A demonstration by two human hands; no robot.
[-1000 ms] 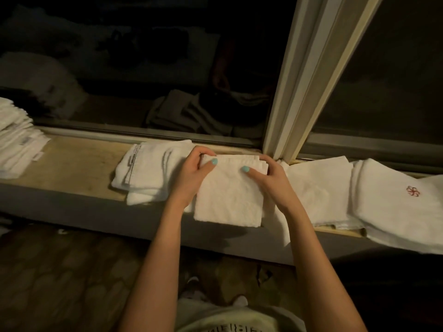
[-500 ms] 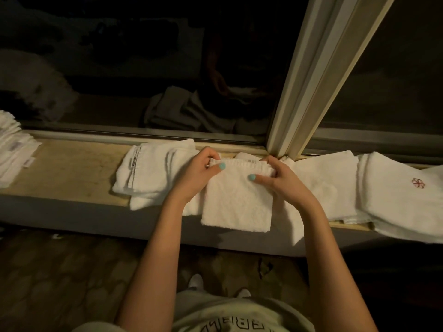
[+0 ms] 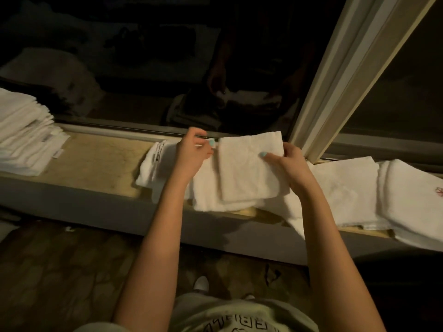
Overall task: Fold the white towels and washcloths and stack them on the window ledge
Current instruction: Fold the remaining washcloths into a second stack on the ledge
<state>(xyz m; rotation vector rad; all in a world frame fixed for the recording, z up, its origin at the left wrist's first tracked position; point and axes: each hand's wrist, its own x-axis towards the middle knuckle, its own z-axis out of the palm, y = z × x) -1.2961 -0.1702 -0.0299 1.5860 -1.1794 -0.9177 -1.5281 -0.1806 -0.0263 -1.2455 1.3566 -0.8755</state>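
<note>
The left forearm slants toward 1 o'clock, the right forearm toward 11. The left hand curls its fingers, grip unclear. At its 3 o'clock, the right hand pinches the washcloth, thumb on top.

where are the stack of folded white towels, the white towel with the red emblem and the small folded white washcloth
stack of folded white towels (image 3: 26,135), head view, middle layers
white towel with red emblem (image 3: 412,202), head view, its middle
small folded white washcloth (image 3: 249,171), head view, top face
</note>
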